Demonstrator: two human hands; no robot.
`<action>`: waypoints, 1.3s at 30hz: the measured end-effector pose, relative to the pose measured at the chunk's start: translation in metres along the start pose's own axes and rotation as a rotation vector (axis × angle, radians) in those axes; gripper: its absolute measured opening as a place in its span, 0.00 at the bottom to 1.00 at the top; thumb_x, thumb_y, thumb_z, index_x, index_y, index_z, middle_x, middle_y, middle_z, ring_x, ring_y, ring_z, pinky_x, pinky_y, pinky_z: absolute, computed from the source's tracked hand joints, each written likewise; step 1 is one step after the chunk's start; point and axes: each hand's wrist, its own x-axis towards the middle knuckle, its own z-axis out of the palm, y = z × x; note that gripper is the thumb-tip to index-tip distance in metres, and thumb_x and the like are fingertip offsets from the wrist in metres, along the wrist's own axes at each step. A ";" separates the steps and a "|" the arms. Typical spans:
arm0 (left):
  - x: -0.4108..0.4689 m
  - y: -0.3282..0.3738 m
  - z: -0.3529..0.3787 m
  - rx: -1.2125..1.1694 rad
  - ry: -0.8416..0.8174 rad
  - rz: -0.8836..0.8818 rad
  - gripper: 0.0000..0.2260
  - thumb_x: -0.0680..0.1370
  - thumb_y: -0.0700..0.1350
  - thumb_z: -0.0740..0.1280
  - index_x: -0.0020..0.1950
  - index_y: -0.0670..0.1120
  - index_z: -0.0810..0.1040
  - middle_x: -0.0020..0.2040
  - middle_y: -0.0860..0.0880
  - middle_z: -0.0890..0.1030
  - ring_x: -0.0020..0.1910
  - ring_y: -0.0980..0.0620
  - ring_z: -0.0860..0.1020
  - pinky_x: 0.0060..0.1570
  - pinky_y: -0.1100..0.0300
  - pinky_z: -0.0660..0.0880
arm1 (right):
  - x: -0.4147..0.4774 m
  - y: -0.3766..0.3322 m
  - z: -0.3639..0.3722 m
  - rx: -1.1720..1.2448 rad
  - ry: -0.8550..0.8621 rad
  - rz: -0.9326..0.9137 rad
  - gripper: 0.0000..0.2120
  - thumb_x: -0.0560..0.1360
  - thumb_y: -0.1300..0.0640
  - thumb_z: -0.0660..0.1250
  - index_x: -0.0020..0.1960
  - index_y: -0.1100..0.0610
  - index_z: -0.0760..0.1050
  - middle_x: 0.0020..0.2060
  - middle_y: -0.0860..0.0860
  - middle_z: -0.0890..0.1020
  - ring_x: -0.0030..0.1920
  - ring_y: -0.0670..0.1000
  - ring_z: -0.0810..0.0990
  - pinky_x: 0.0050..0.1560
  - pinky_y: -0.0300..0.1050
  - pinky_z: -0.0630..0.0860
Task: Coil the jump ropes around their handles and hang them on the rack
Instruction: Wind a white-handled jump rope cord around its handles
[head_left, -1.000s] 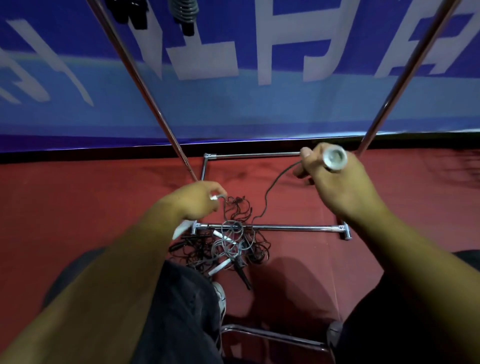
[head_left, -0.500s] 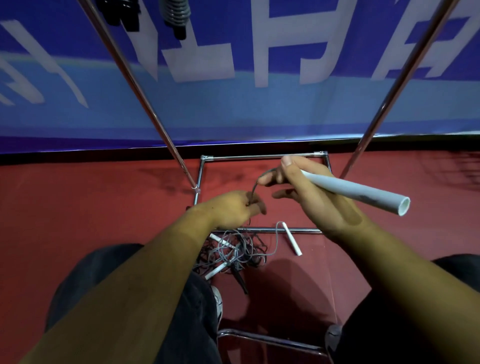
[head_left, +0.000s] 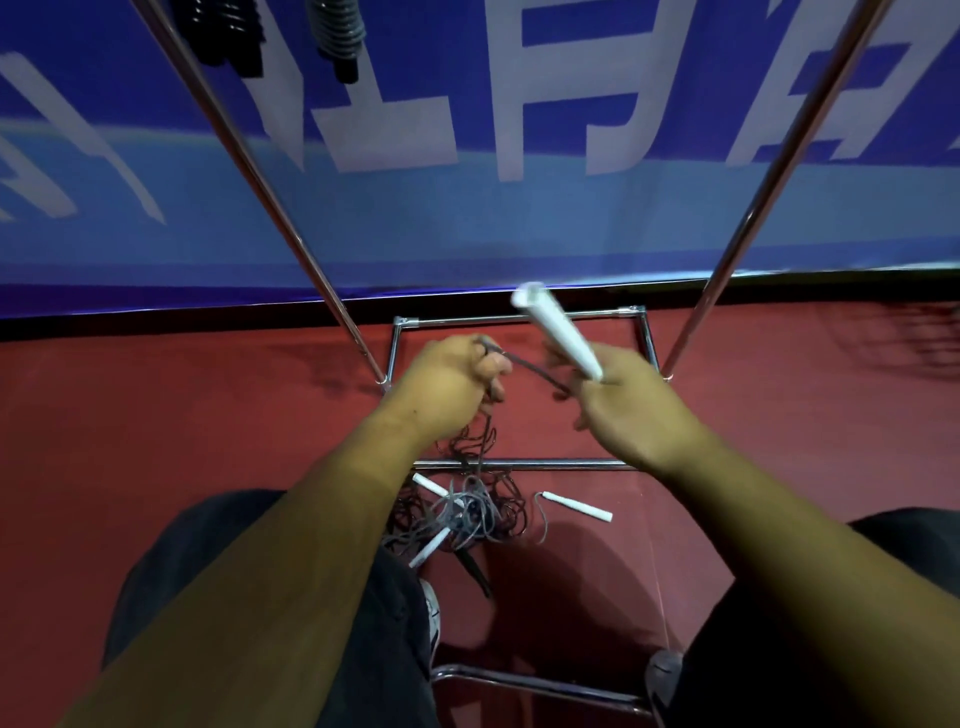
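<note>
My right hand (head_left: 631, 410) grips a white jump-rope handle (head_left: 555, 328) that points up and to the left. A dark rope (head_left: 535, 370) runs taut from that handle to my left hand (head_left: 451, 387), which pinches it. From the left hand the rope drops to a tangled pile of ropes and handles (head_left: 465, 512) on the red floor. A loose white handle (head_left: 581, 506) lies to the right of the pile. Two coiled ropes, one black (head_left: 228, 31) and one grey (head_left: 337, 31), hang at the top of the chrome rack (head_left: 270, 192).
The rack's base bars (head_left: 524, 465) frame the floor under my hands, and its right upright (head_left: 769, 171) slants to the top right. A blue banner wall (head_left: 519, 223) stands behind. My dark-trousered knees and a shoe (head_left: 430, 618) flank the pile. A chrome bar (head_left: 540, 685) lies nearest me.
My right hand has swung the white handle from pointing right to pointing up-left. My left hand has risen and drawn the rope taut. The loose handle lies farther right.
</note>
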 end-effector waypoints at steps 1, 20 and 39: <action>-0.001 0.005 -0.002 0.007 0.020 0.038 0.12 0.81 0.39 0.62 0.43 0.51 0.81 0.36 0.48 0.84 0.35 0.46 0.84 0.39 0.50 0.81 | 0.000 0.001 0.004 -0.024 -0.063 0.023 0.15 0.81 0.66 0.59 0.59 0.52 0.79 0.44 0.57 0.85 0.35 0.56 0.79 0.42 0.60 0.81; -0.019 0.030 0.006 0.087 -0.367 -0.058 0.15 0.80 0.30 0.57 0.52 0.45 0.81 0.55 0.43 0.85 0.53 0.52 0.81 0.59 0.54 0.76 | 0.004 -0.031 0.004 0.859 0.021 -0.067 0.13 0.87 0.58 0.53 0.46 0.60 0.71 0.37 0.57 0.82 0.35 0.54 0.80 0.40 0.44 0.79; -0.012 0.023 -0.007 0.325 0.035 -0.037 0.08 0.83 0.37 0.62 0.50 0.42 0.81 0.38 0.49 0.80 0.33 0.53 0.77 0.27 0.71 0.71 | -0.002 -0.012 0.004 -0.032 -0.095 -0.075 0.12 0.76 0.40 0.71 0.42 0.48 0.81 0.27 0.42 0.78 0.25 0.40 0.73 0.32 0.39 0.70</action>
